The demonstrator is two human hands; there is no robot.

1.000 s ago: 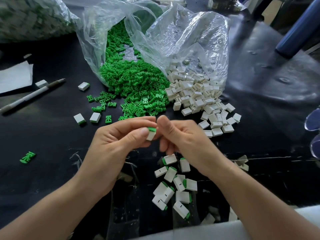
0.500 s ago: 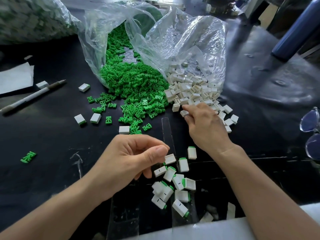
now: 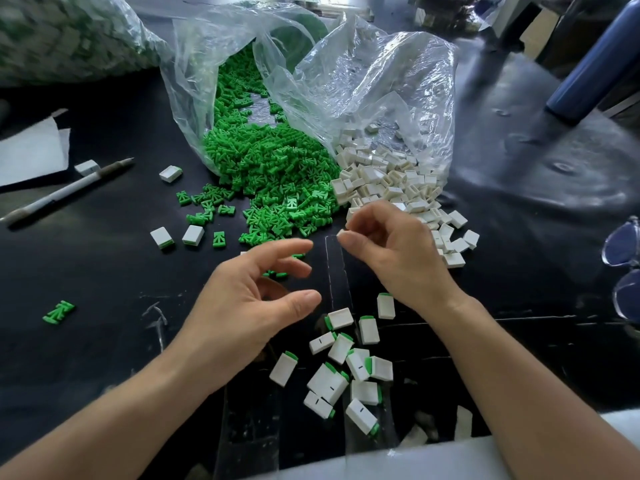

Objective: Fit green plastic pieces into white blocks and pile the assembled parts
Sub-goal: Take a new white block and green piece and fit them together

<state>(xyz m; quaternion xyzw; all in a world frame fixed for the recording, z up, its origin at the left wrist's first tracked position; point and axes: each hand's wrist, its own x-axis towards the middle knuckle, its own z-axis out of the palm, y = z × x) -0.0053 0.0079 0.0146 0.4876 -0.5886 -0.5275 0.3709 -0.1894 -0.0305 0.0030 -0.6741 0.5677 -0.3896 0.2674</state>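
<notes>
White block (image 3: 341, 232) mostly hidden, pinched by right hand (image 3: 394, 252)

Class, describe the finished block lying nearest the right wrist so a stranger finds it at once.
Find the pile of finished blocks between the two arms. Go to its far right edge, beside the right hand. This block lies alone by the wrist, touching none of the others.

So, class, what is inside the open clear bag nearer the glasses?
White blocks heap at the mouth of the clear bag and spill onto the table. Further back, crinkled plastic and glare hide whether more lie inside.
</notes>
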